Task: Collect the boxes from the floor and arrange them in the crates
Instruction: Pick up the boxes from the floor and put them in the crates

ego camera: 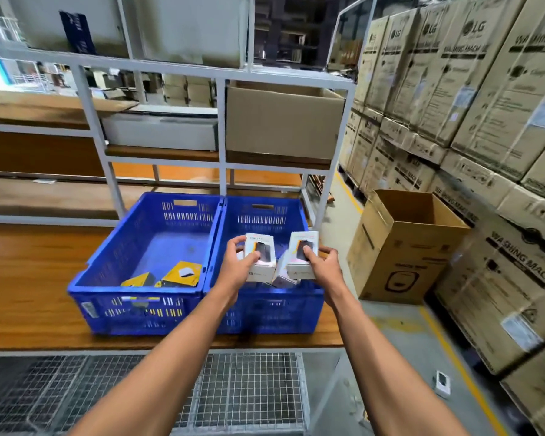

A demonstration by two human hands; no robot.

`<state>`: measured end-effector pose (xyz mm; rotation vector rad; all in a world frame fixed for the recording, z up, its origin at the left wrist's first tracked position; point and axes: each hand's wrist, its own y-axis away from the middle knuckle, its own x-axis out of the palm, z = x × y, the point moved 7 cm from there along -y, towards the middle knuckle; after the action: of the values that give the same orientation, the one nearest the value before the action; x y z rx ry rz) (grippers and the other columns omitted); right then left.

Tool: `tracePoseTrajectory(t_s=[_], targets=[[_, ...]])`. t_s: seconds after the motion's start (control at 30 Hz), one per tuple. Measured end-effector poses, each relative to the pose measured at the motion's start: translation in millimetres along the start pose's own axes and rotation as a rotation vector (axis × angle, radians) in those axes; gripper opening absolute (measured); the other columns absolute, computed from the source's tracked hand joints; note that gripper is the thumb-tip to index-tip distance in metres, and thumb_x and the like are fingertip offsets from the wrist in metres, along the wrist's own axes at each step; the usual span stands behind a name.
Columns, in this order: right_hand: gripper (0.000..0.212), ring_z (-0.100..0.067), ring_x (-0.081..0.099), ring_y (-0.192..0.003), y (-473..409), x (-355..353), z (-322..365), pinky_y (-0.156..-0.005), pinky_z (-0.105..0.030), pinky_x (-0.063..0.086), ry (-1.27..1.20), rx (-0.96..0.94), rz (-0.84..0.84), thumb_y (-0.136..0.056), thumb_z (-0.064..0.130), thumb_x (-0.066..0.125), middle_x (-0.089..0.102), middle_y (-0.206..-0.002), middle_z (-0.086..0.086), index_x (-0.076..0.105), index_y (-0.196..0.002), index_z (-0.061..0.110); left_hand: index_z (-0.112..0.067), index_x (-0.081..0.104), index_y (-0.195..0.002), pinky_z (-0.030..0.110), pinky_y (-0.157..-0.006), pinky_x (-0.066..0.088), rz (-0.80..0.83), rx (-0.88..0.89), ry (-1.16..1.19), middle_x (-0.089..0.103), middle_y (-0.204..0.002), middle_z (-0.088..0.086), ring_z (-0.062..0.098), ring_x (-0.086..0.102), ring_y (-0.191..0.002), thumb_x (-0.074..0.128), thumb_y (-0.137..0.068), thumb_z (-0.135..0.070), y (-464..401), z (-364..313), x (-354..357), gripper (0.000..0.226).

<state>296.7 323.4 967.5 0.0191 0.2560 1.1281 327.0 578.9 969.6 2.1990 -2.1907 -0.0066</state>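
Wooden bench (29,278) carries two blue crates: left crate (145,272) with yellow boxes (181,273) at its 6 o'clock wall, right crate (265,306) under both hands. Left hand (238,265) grips a white box (260,256); right hand (323,267) grips another white box (302,258), fingers wrapped round each. Lower both flat, side by side against boxes already inside. One stray box (442,383) on floor at 4 o'clock.

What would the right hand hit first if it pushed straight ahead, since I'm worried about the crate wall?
Probably the far wall of the right blue crate. The right hand, holding a white box, points over that crate; depth is hard to judge.
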Motion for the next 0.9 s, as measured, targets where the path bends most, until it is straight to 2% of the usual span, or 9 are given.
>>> tracePoseTrajectory(t_s=[0.07, 0.13, 0.23, 0.3, 0.37, 0.43, 0.53, 0.73, 0.9], targets=[[0.072, -0.016, 0.069, -0.105, -3, 5, 2, -0.093, -0.045, 0.060, -0.029, -0.008, 0.059, -0.073, 0.070, 0.072, 0.065, -0.116, 0.007, 0.049, -0.128, 0.030, -0.030, 0.046, -0.147, 0.055, -0.093, 0.061, 0.023, 0.011, -0.007, 0.050, -0.141, -0.004, 0.023, 0.062, -0.120, 0.067, -0.099, -0.019, -9, -6, 9, 0.053], [0.077, -0.017, 0.067, -0.112, -10, 7, -1, -0.100, -0.044, 0.056, -0.050, -0.007, 0.095, -0.069, 0.073, 0.068, 0.064, -0.124, 0.006, 0.053, -0.131, 0.030, -0.027, 0.047, -0.150, 0.046, -0.107, 0.051, 0.033, 0.005, 0.004, 0.046, -0.146, -0.003, 0.020, 0.052, -0.133, 0.066, -0.101, -0.017, -19, -9, 15, 0.054], [0.060, -0.016, 0.068, -0.109, -18, 3, -8, -0.101, -0.046, 0.056, 0.008, -0.032, 0.102, -0.077, 0.062, 0.066, 0.069, -0.125, 0.002, 0.061, -0.126, 0.029, -0.024, 0.057, -0.140, 0.044, -0.114, 0.045, 0.032, -0.008, -0.010, 0.050, -0.144, 0.002, 0.021, 0.050, -0.137, 0.065, -0.100, -0.011, -31, -4, 20, 0.042], [0.047, -0.017, 0.070, -0.101, -18, -5, -12, -0.096, -0.046, 0.059, 0.028, -0.037, 0.088, -0.079, 0.053, 0.066, 0.072, -0.118, 0.000, 0.065, -0.119, 0.029, -0.021, 0.064, -0.129, 0.043, -0.109, 0.050, 0.018, -0.026, -0.001, 0.057, -0.134, 0.005, 0.021, 0.058, -0.127, 0.063, -0.101, -0.007, -30, -1, 20, 0.032], [0.035, -0.019, 0.073, -0.097, -14, -13, -14, -0.089, -0.045, 0.062, 0.035, -0.033, 0.078, -0.082, 0.046, 0.068, 0.074, -0.113, -0.003, 0.067, -0.112, 0.028, -0.016, 0.068, -0.121, 0.038, -0.098, 0.055, 0.030, -0.052, 0.038, 0.062, -0.124, 0.009, 0.018, 0.065, -0.107, 0.059, -0.102, -0.003, -23, 2, 24, 0.024], [0.020, -0.020, 0.076, -0.093, -11, -21, -16, -0.082, -0.040, 0.064, 0.029, -0.033, 0.068, -0.091, 0.033, 0.070, 0.075, -0.108, -0.005, 0.067, -0.109, 0.025, -0.012, 0.069, -0.114, 0.038, -0.088, 0.058, 0.063, -0.066, 0.045, 0.066, -0.111, 0.009, 0.018, 0.066, -0.093, 0.056, -0.103, -0.002, -13, 5, 33, 0.019], [0.015, -0.016, 0.075, -0.080, -6, -34, -20, -0.070, -0.031, 0.061, 0.023, -0.040, 0.031, -0.093, 0.022, 0.068, 0.075, -0.100, -0.006, 0.069, -0.108, 0.020, -0.010, 0.071, -0.104, 0.034, -0.075, 0.057, 0.137, -0.071, 0.026, 0.069, -0.094, 0.005, 0.017, 0.063, -0.081, 0.055, -0.102, 0.000, 6, 6, 55, 0.019], [0.013, -0.018, 0.073, -0.080, 11, -76, -50, -0.070, -0.034, 0.061, -0.019, -0.010, -0.033, -0.094, 0.014, 0.061, 0.078, -0.090, -0.004, 0.071, -0.101, 0.020, -0.009, 0.074, -0.107, 0.036, -0.077, 0.059, 0.366, -0.043, -0.080, 0.073, -0.089, 0.003, 0.014, 0.066, -0.077, 0.059, -0.101, -0.004, 44, 12, 131, 0.017], [0.015, -0.015, 0.069, -0.073, 39, -147, -81, -0.063, -0.030, 0.057, -0.037, 0.028, -0.166, -0.096, 0.007, 0.058, 0.076, -0.083, -0.003, 0.070, -0.101, 0.015, -0.004, 0.071, -0.113, 0.028, -0.067, 0.055, 0.591, -0.061, -0.158, 0.072, -0.094, 0.003, 0.013, 0.063, -0.073, 0.061, -0.103, -0.007, 81, 40, 214, 0.015]])
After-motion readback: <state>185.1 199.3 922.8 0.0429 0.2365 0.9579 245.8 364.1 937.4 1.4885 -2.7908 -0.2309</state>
